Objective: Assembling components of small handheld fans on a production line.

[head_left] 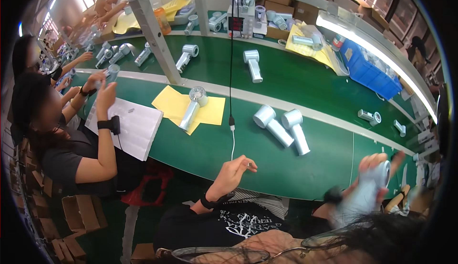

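My left hand (233,174) is closed in a pinch near the table's front edge. A white charging cable (234,142), hanging from a black cord, runs down into its fingers; the cable's end is mostly hidden there. Off to the right, my right hand (370,165) grips a silvery-blue handheld fan (365,195), raised close to me and smeared by motion. Two more handheld fans lie side by side on the green table ahead, the left fan (274,126) and the right fan (296,133).
Another fan (191,113) rests on yellow sheets (167,103). Beyond a metal rail, several fans lie on a green belt (286,80). A blue crate (369,68) stands back right under a lamp. At left, a co-worker (71,154) sits by a white foam sheet (131,128).
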A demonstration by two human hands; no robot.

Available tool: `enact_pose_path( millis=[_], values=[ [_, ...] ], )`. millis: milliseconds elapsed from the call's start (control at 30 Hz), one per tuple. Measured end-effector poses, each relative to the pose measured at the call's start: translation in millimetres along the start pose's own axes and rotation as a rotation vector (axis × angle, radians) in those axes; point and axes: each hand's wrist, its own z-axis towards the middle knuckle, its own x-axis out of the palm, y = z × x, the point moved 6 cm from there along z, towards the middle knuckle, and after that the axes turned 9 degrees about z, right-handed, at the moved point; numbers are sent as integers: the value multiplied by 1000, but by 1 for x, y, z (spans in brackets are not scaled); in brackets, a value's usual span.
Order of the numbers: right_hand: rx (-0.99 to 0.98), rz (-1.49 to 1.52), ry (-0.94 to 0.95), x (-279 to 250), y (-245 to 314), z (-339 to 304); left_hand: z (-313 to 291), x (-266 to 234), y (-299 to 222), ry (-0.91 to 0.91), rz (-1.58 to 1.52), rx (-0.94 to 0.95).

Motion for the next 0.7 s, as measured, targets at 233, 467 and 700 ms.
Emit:
enact_pose_path(
  millis=[233, 467, 700],
  values=[
    [438, 996, 152, 22, -39, 10, 1, 4, 5, -4, 31, 28],
    [1077, 1071, -155, 48, -233, -10, -7, -13, 18, -142, -152, 47],
    [1217, -230, -338, 0, -416, -42, -13, -54, 42, -461, -402, -18]
  ],
)
